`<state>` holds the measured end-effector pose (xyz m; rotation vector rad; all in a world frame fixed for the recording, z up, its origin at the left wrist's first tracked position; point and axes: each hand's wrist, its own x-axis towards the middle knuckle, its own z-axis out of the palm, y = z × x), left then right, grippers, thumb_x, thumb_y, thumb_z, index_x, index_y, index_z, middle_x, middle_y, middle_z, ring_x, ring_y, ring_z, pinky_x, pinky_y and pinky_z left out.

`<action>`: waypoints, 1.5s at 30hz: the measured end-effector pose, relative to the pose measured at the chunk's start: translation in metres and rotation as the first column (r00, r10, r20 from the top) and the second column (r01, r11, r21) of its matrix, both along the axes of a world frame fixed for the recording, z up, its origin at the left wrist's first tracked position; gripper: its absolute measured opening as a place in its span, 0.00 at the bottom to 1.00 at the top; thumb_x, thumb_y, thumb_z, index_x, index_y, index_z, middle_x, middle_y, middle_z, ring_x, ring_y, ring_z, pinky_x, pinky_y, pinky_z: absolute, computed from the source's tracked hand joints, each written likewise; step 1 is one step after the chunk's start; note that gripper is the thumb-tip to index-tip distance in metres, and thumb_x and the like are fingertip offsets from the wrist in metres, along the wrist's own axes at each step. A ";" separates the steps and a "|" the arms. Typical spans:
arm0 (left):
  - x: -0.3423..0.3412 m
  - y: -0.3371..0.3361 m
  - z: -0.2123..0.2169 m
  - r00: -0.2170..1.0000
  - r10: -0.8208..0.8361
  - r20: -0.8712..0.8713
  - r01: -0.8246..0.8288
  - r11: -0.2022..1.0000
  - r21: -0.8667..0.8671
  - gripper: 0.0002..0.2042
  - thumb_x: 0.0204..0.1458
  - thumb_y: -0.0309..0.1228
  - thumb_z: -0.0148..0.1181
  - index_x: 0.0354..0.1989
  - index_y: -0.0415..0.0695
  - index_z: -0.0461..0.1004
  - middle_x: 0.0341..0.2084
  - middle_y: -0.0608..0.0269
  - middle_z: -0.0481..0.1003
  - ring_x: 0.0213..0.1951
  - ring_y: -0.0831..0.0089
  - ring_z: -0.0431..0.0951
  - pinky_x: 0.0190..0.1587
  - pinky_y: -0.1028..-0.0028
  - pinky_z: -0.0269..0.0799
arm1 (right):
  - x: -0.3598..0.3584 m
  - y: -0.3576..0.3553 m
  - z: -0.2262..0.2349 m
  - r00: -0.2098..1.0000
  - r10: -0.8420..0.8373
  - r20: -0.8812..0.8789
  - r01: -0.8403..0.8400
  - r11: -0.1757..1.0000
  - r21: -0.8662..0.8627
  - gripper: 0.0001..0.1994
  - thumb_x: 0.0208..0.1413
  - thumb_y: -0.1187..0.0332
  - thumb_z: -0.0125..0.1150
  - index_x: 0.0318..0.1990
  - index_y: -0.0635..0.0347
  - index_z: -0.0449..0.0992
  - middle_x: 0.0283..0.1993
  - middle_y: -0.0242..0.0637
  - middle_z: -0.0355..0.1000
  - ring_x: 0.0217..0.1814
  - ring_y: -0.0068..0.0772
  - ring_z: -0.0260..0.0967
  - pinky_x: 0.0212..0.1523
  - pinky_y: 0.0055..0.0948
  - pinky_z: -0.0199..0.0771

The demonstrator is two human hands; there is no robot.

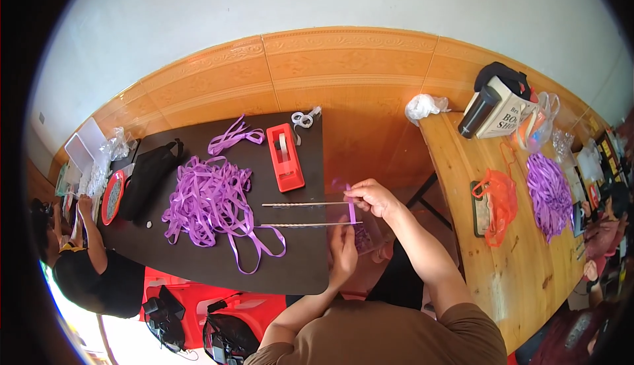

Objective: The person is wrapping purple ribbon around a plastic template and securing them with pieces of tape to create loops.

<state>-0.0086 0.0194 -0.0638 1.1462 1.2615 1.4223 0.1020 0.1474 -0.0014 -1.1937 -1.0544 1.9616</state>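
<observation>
Two thin, twisted-looking rods (pixel 297 204) stick out side by side past the right edge of the dark table. Near their right ends a strip of purple ribbon (pixel 351 212) spans the gap between them. My right hand (pixel 373 198) is closed in a pinch on the ribbon at the far rod. Just below the near rod, my left hand (pixel 343 249) has its fingers raised against the ribbon's lower end; its grip is partly hidden. A clear container (pixel 367 235) with purple bits sits below my hands. A tangled heap of purple ribbon (pixel 208 200) lies on the dark table.
The dark table (pixel 277 272) holds a red tape dispenser (pixel 285 159), scissors (pixel 304 119) and a black bag (pixel 150 180). To the right, a wooden table (pixel 515 286) carries another purple bundle (pixel 549 193), an orange plastic bag (pixel 500 206) and a dark tumbler (pixel 480 110). People sit at both sides.
</observation>
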 end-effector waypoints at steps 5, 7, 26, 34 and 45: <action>0.014 0.029 0.024 0.986 0.158 0.043 -0.163 0.974 0.156 0.18 0.57 0.23 0.47 0.56 0.36 0.62 0.53 0.55 0.64 0.53 0.70 0.65 0.53 0.75 0.62 | -0.002 -0.023 -0.026 0.984 -0.108 -0.140 0.082 0.981 -0.177 0.07 0.52 0.73 0.53 0.26 0.62 0.75 0.23 0.33 0.71 0.17 0.21 0.64 0.13 0.18 0.56; 0.021 0.035 0.029 0.910 0.097 0.403 -0.129 0.990 0.053 0.15 0.58 0.26 0.47 0.54 0.38 0.65 0.48 0.57 0.69 0.42 0.74 0.73 0.41 0.79 0.69 | 0.002 -0.025 -0.060 0.986 -0.100 -0.130 0.068 0.970 -0.233 0.05 0.52 0.72 0.53 0.27 0.61 0.74 0.21 0.31 0.68 0.14 0.21 0.60 0.11 0.20 0.54; -0.010 -0.067 0.017 0.914 -0.065 0.402 0.191 0.941 -0.280 0.09 0.58 0.28 0.49 0.38 0.35 0.74 0.25 0.65 0.74 0.30 0.80 0.72 0.37 0.82 0.64 | 0.018 -0.131 -0.040 0.699 -0.704 0.127 -0.130 0.049 0.990 0.15 0.40 0.84 0.61 0.38 0.61 0.75 0.32 0.41 0.68 0.26 0.37 0.68 0.25 0.29 0.69; -0.018 -0.086 0.023 0.886 -0.177 0.429 0.312 0.911 -0.268 0.10 0.59 0.29 0.47 0.39 0.37 0.74 0.26 0.66 0.75 0.26 0.82 0.70 0.33 0.83 0.64 | 0.016 -0.129 -0.018 0.806 -0.544 0.233 -0.478 -0.366 0.798 0.16 0.36 0.72 0.59 0.38 0.65 0.76 0.33 0.37 0.65 0.24 0.28 0.63 0.20 0.25 0.61; -0.036 -0.100 0.019 0.652 -0.404 0.642 0.671 0.701 -0.241 0.12 0.57 0.27 0.46 0.47 0.44 0.72 0.32 0.63 0.75 0.31 0.80 0.73 0.35 0.79 0.72 | 0.008 -0.135 0.001 0.811 -0.565 0.155 -0.420 -0.377 0.826 0.16 0.40 0.73 0.65 0.40 0.66 0.73 0.29 0.33 0.64 0.21 0.26 0.62 0.18 0.24 0.61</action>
